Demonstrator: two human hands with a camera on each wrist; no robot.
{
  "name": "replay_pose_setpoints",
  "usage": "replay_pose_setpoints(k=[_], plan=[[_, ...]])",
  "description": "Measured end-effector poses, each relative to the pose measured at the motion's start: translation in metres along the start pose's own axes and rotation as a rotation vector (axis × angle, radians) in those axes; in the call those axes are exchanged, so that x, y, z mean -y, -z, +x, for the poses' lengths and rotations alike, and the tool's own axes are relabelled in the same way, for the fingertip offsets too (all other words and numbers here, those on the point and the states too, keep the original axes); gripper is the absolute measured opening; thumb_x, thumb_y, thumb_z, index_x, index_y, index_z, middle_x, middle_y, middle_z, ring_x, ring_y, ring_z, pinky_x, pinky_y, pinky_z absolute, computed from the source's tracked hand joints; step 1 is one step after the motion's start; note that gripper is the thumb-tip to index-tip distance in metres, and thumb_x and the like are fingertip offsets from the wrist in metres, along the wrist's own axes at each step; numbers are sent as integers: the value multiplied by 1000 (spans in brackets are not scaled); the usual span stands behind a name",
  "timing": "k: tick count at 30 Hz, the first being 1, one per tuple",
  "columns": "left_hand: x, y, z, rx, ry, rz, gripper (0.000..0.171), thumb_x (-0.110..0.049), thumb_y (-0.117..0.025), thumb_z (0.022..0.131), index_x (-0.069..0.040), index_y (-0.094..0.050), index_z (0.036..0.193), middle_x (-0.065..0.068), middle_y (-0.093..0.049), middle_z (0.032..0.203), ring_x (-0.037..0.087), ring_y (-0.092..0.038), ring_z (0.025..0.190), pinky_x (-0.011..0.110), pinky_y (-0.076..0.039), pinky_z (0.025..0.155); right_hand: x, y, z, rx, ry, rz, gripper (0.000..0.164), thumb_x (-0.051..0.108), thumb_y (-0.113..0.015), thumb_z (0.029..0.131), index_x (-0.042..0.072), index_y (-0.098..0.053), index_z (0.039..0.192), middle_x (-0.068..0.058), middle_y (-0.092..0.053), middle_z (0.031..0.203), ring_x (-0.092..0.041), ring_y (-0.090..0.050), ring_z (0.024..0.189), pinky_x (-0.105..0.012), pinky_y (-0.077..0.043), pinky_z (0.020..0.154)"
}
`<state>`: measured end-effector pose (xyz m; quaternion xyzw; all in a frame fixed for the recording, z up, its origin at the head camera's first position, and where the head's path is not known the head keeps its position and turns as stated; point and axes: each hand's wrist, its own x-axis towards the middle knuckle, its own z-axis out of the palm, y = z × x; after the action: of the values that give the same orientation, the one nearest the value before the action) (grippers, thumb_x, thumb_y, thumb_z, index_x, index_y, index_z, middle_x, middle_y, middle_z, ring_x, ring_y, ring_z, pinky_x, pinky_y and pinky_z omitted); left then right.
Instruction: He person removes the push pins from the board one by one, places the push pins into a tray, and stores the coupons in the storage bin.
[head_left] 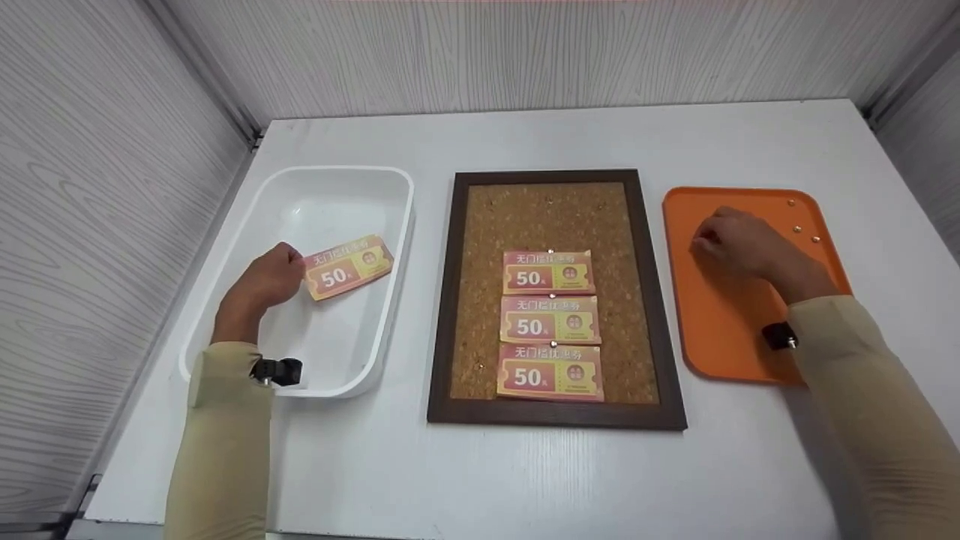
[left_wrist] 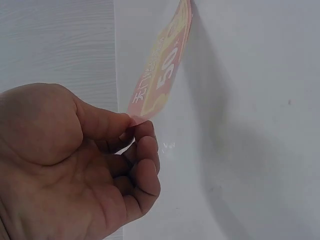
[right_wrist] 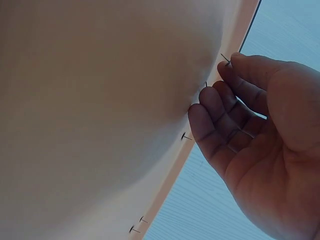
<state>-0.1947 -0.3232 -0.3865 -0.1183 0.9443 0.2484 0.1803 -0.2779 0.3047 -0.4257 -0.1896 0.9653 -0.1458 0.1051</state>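
Observation:
In the head view my left hand [head_left: 271, 276] is over the white tub [head_left: 410, 225], pinching the left end of a pink-and-yellow coupon [head_left: 349, 268] marked 50. The left wrist view shows that coupon [left_wrist: 162, 65] between thumb and forefinger, its far end cut off. Over the orange tray [head_left: 705, 337] is my right hand [head_left: 739, 244]. Thumb and forefinger there pinch a thumbtack [right_wrist: 226, 59], point outward, in the right wrist view. Between them lies a framed corkboard [head_left: 476, 300] with three coupons [head_left: 549, 320] in a column, a tack at each top edge.
Several loose tacks [head_left: 797, 229] lie in the orange tray's upper right part. More tacks [head_left: 549, 200] show along the corkboard's top and one at its lower left. The white table [head_left: 555, 480] is bordered by pale wood-grain panels [head_left: 525, 60] at the back and sides.

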Motion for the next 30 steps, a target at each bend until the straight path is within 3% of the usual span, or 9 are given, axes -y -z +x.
replay_pose_setpoints(k=[8, 16, 23, 30], plan=[[3, 0, -1, 14, 14, 8, 40, -22, -22, 101, 4, -37, 127, 22, -46, 119, 34, -43, 105, 41, -38, 82, -1, -1, 0, -1, 4, -17, 25, 15, -53, 98, -2, -65, 112, -20, -57, 110, -34, -54, 99, -52, -46, 86], [3, 0, -3, -9, 17, -22, 37, -22, -22, 101, 2, -35, 125, 19, -45, 108, 34, -43, 102, 38, -36, 77, -3, -1, -1, -9, 12, -2, 27, 18, -52, 98, -2, -65, 111, -20, -58, 107, -34, -54, 97, -52, -46, 86], [3, 3, -7, -31, -21, -27, 36, -23, -24, 101, 2, -36, 124, 22, -47, 112, 35, -44, 98, 36, -36, 73, -3, -1, -2, 3, -11, 19, 29, 20, -51, 99, -2, -65, 113, -20, -58, 110, -35, -53, 100, -54, -45, 89], [-5, 9, -13, -40, -53, -42, 42, -28, -22, 102, 2, -33, 130, 25, -47, 122, 35, -44, 101, 43, -38, 81, -6, 0, -3, -34, -2, -11, 26, 12, -47, 99, -2, -65, 113, -23, -57, 114, -38, -52, 106, -57, -43, 92]])
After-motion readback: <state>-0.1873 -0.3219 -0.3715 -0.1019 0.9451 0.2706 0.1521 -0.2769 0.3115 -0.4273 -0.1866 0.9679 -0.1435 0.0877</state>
